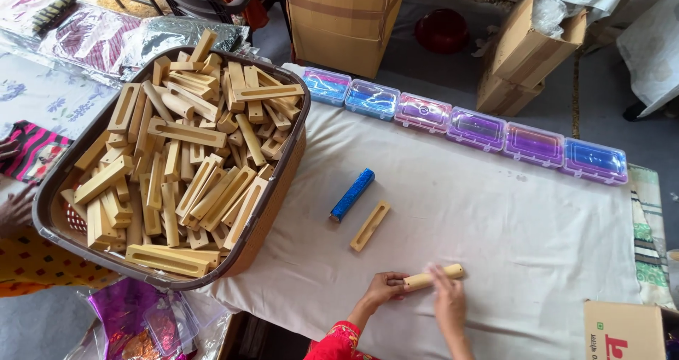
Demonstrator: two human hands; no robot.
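Holding a rounded wooden stick (433, 276) at the near edge of the cloth-covered tabletop (495, 218): left hand (385, 288) clenched round its near end, right hand (448, 295) resting over the middle with fingers laid across it, far tip poking out beyond. Lying flat on the cloth, touching both hands. Just beyond, well within reach: a slotted wooden holder (370, 225), slot upward, and beside it, nearly touching, a blue glittery roll (351, 194). To the left, overhanging the tabletop edge, a big woven basket (279, 190) heaped with more pale wooden pieces (177, 155) of the same sort, slotted and plain. Along the far edge, a row of clear lidded plastic boxes (474, 128), purple and blue inside, all shut. Cardboard cartons (527, 49) on the floor behind; another carton corner (622, 328) at the near right. Seemingly the handling of one stick at a time, gripped and perhaps being rolled or aligned on the cloth; hard to tell which. Likely wanted next: a steady hold at both ends, and a reach forward to the holder or the blue roll without knocking either askew.
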